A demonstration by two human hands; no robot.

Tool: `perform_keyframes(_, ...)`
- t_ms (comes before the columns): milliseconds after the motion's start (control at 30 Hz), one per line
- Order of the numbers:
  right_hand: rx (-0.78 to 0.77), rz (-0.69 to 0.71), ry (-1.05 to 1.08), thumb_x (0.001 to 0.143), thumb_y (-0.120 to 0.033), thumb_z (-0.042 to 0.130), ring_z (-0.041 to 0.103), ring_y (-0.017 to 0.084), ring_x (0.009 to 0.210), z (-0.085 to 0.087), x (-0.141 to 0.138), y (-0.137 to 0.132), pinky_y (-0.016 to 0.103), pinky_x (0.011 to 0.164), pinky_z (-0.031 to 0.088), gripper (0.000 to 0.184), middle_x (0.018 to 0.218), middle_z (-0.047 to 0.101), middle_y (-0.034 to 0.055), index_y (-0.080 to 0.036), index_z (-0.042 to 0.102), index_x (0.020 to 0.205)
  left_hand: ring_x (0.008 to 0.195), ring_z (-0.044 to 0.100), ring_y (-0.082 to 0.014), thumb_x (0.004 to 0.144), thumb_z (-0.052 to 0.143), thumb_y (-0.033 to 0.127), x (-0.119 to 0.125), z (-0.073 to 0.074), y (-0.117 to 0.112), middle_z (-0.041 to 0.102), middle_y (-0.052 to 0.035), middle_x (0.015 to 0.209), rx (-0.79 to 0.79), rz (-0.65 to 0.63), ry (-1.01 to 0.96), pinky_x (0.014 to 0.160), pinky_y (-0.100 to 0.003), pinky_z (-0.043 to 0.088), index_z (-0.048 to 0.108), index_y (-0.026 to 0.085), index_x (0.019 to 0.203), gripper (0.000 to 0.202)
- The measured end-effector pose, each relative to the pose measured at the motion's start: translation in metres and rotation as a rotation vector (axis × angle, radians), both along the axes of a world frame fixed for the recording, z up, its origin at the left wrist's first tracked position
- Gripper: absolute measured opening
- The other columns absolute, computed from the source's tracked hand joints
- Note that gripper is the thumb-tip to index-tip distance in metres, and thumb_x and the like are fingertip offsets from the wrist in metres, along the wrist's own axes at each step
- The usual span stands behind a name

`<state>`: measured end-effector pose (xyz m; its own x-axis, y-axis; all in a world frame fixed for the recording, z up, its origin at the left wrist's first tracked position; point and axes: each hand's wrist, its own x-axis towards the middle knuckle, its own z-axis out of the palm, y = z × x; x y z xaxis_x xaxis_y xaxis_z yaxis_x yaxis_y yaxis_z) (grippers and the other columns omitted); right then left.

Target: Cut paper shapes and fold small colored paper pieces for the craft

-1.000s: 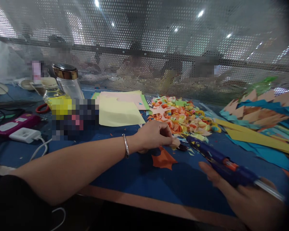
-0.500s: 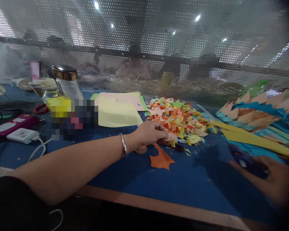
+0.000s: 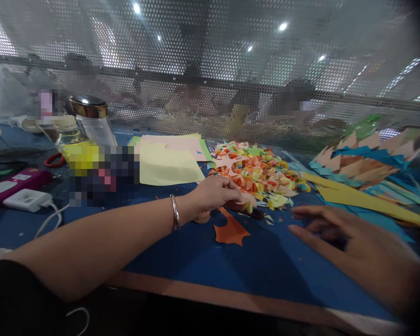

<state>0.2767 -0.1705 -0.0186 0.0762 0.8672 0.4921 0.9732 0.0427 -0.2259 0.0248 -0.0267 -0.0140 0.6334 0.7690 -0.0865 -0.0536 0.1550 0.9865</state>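
Note:
My left hand [image 3: 215, 196], with a silver bracelet at the wrist, pinches a small folded pale pink and yellow paper piece [image 3: 248, 203]. This piece is at the front edge of a heap of colourful folded paper pieces [image 3: 266, 172]. Just below my left hand lies an orange paper offcut [image 3: 231, 228] with curved, pointed edges. My right hand [image 3: 346, 242] is over the table to the right, its thumb and fingers apart and pointing left. Something dark shows in the shadow behind its fingers; I cannot make out what. A dark object [image 3: 258, 213], partly hidden, lies beside the pinched piece.
Paper sheets [image 3: 171, 163] are stacked behind my left hand. Zigzag-edged paper strips [image 3: 367, 158] and yellow strips [image 3: 353, 196] lie at right. On the left are a bottle of yellow liquid [image 3: 73, 147], a lidded jar [image 3: 93, 119], a purple box [image 3: 17, 184] and a white charger [image 3: 28, 199].
My right hand has moved left and its fingers have spread; the dark blue tool it held is no longer seen in its grip. My left hand keeps its pinch on the paper piece.

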Motion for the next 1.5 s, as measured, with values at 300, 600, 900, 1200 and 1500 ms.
perform_keyframes(300,-0.08,0.206,0.19,0.094,-0.055,0.059,0.074,0.021,0.063,0.015,-0.068,0.039,0.029,0.053,0.054,0.036,0.082,0.081,0.005,-0.025,0.078,0.087,0.069,0.067,-0.0121,0.071,0.078,0.012,0.002,0.002,-0.006,0.067,0.0004,0.066,-0.015,0.002,0.01,0.08,-0.03,0.061,0.063,0.017,0.062,0.019)
perform_keyframes(600,-0.035,0.195,0.247,0.094,-0.047,0.061,0.072,0.019,0.06,0.012,-0.065,0.031,0.027,0.053,0.053,0.03,0.074,0.078,0.0015,-0.025,0.076,0.081,0.069,0.069,-0.0105,0.082,0.07,0.003,-0.001,0.015,-0.013,0.072,-0.0039,0.071,-0.207,-0.118,-0.09,0.086,-0.031,0.058,0.069,0.012,0.066,0.019)
perform_keyframes(900,-0.096,0.244,0.34,0.096,-0.047,0.057,0.07,0.018,0.063,0.01,-0.071,0.031,0.027,0.057,0.053,0.032,0.078,0.077,0.002,-0.025,0.076,0.084,0.065,0.067,-0.0086,0.076,0.082,0.003,-0.003,0.003,-0.008,0.071,-0.0013,0.073,-0.043,-0.173,-0.075,0.07,-0.026,0.054,0.065,0.011,0.08,0.019)
perform_keyframes(1200,-0.039,0.209,0.384,0.097,-0.052,0.054,0.064,0.017,0.054,0.012,-0.075,0.031,0.027,0.056,0.05,0.04,0.057,0.066,-0.0002,-0.025,0.071,0.073,0.069,0.063,-0.0084,0.074,0.086,0.005,0.001,0.001,-0.008,0.067,0.0012,0.072,0.018,-0.047,-0.104,0.077,-0.028,0.051,0.063,0.013,0.077,0.025)
perform_keyframes(1500,-0.027,0.185,0.431,0.1,-0.054,0.054,0.061,0.016,0.052,0.007,-0.072,0.03,0.026,0.054,0.049,0.042,0.056,0.065,-0.0001,-0.024,0.07,0.075,0.07,0.064,-0.0075,0.071,0.082,-0.004,0.0,0.006,-0.013,0.067,0.0016,0.075,0.022,-0.115,-0.062,0.077,-0.027,0.05,0.064,0.014,0.08,0.027)
